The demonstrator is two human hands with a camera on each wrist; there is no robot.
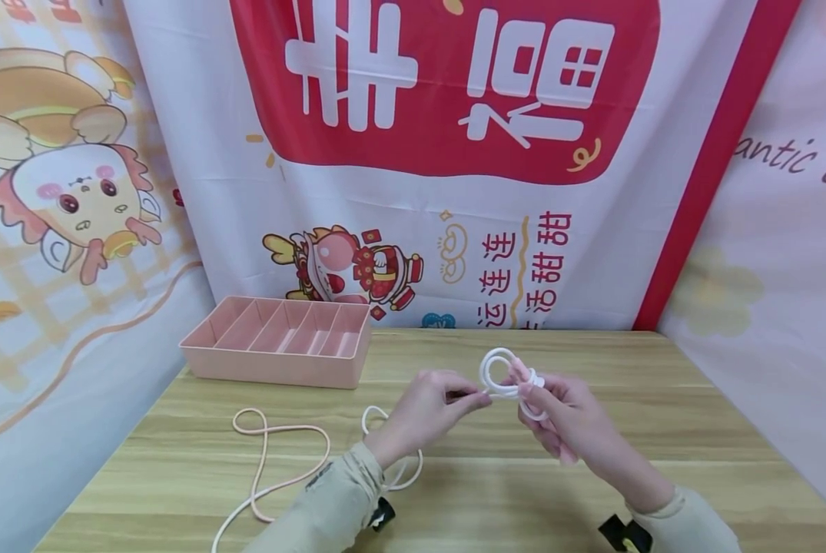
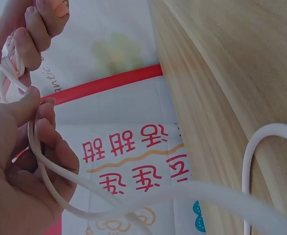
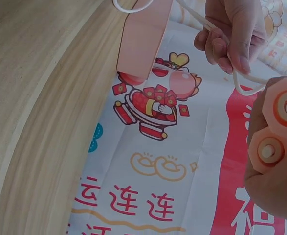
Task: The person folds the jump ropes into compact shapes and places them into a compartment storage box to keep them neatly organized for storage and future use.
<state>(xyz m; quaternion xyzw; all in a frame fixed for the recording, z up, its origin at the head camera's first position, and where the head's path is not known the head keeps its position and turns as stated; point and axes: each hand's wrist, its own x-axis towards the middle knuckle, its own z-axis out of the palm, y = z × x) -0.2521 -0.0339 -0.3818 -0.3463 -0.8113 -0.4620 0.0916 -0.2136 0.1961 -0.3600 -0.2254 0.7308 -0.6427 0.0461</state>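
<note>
A jump rope is held between both hands above the table. My right hand (image 1: pixel 578 422) grips its two pink handles, whose octagonal ends (image 3: pixel 283 108) face the right wrist camera. White loops of the cord (image 1: pixel 497 353) are gathered at the right fingers. To the left, my left hand (image 1: pixel 429 407) pinches the cord between thumb and fingers, close to those loops. From the left hand the cord (image 2: pixel 92 186) hangs down in two strands. More of it, a pale peach and white length (image 1: pixel 291 428), lies curved on the table at left.
A pink organizer box (image 1: pixel 274 367) with several compartments stands at the table's back left. The wooden table (image 1: pixel 468 507) meets a printed cloth backdrop (image 1: pixel 399 200) at the back, and cloth walls (image 1: pixel 751 369) rise on both sides.
</note>
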